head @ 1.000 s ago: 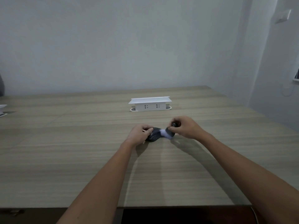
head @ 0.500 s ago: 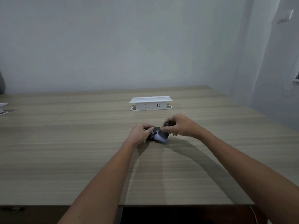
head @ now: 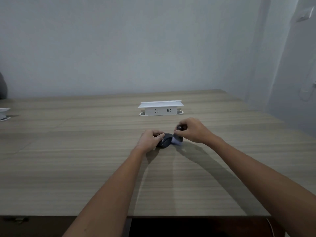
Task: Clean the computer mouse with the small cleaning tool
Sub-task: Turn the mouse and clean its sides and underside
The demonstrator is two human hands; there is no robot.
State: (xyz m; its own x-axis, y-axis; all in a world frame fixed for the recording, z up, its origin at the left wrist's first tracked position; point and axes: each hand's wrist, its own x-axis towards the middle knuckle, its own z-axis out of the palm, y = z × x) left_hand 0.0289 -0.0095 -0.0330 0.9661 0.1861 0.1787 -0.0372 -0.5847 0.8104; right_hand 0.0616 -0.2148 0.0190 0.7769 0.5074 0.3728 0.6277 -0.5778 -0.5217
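Note:
A dark computer mouse (head: 165,142) lies on the wooden table (head: 85,159) in the middle of the view. My left hand (head: 149,139) grips its left side and holds it down. My right hand (head: 191,130) pinches a small cleaning tool (head: 177,138) with a dark handle and a pale, whitish brush end. The brush end rests against the mouse's right side, near the table top. My fingers hide most of the tool's handle and the left flank of the mouse.
A white power socket block (head: 160,108) stands on the table behind the hands. A white object (head: 4,113) sits at the far left edge. The table's front edge (head: 153,216) runs across the bottom. A grey wall rises behind.
My right hand swept the brush left over the mouse, then back to its right side. My left hand has kept its hold on the mouse.

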